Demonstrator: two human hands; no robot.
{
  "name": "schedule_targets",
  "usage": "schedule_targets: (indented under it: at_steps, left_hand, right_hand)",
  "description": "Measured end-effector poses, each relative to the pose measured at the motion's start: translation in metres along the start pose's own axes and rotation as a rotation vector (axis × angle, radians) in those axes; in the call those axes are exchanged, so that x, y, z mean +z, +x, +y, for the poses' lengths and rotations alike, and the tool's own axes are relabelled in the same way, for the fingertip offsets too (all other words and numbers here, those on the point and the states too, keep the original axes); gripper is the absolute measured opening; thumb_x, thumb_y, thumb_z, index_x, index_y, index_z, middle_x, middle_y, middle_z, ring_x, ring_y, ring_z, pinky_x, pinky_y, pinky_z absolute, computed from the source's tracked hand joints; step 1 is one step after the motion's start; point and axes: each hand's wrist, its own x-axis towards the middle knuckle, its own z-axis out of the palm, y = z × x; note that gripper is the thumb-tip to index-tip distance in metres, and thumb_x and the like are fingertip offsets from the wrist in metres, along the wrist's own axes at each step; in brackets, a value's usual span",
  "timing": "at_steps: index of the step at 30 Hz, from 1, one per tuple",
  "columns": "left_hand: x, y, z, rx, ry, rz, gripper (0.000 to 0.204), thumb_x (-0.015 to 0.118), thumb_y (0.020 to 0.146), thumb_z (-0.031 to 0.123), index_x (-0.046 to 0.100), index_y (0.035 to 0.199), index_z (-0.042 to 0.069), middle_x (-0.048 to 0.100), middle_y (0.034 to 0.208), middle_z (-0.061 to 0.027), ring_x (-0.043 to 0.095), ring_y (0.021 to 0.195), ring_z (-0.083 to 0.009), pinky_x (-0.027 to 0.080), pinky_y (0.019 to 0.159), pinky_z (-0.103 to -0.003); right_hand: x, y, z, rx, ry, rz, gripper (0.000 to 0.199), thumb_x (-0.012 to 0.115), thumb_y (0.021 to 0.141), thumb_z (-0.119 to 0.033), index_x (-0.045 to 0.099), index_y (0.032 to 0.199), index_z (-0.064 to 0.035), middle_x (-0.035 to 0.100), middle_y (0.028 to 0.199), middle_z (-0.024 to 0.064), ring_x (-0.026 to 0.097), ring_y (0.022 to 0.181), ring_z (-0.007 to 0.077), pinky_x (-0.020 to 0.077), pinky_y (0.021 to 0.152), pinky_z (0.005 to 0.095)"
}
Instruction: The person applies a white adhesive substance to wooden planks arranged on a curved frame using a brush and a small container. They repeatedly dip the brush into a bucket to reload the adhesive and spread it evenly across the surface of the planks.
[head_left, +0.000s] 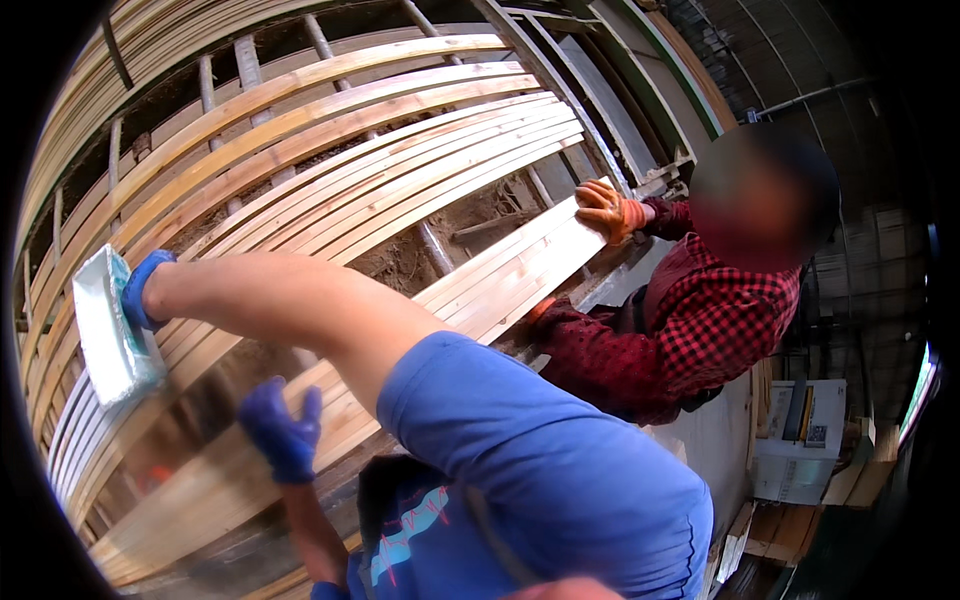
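Observation:
My right arm reaches across to the left. My right hand [148, 290], in a blue glove, is closed on the edge of a white rectangular block-like thing [105, 325] with teal smears; its exact kind I cannot make out. My left hand [280, 430], in a purple-blue glove, is open, thumb and fingers apart, over or beside the near bundle of pale wooden boards [470, 285]; whether it touches them I cannot tell. A co-worker's orange-gloved hand [608, 212] rests on the far right end of that bundle. The co-worker's other glove [541, 309] is partly hidden at its near side.
More boards [400, 175] lie side by side across a rack with metal crossbars [208, 100]. The co-worker in a red checked shirt [700, 310] stands at the right. Behind are a white carton [800, 450] and wooden pieces [775, 530]. Metal framing [570, 90] borders the rack.

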Motion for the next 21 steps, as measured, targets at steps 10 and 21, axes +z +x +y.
schedule_targets:
  at_steps: [10,21]
  left_hand:
    - [0.005,0.003,0.014,-0.044,-0.025,-0.058,0.039,0.076,0.073,0.030,0.064,0.099,0.004,0.061,0.096,-0.0166,0.056,0.096,-0.0369,0.042,0.088,-0.048]
    - [0.004,-0.023,0.032,-0.020,-0.027,-0.011,0.034,0.076,0.070,0.028,0.061,0.091,0.005,0.059,0.088,-0.0150,0.055,0.086,-0.0365,0.041,0.078,-0.047]
  right_hand:
    - [0.004,0.004,0.002,-0.027,0.017,-0.004,0.033,0.066,0.075,-0.020,0.072,0.107,-0.0177,0.071,0.105,0.0083,0.068,0.097,0.0286,0.0546,0.074,0.0427]
    - [0.006,0.006,0.000,0.042,0.032,-0.049,0.037,0.066,0.078,-0.026,0.070,0.113,-0.0184,0.070,0.109,0.0088,0.067,0.101,0.0289,0.0540,0.078,0.0424]
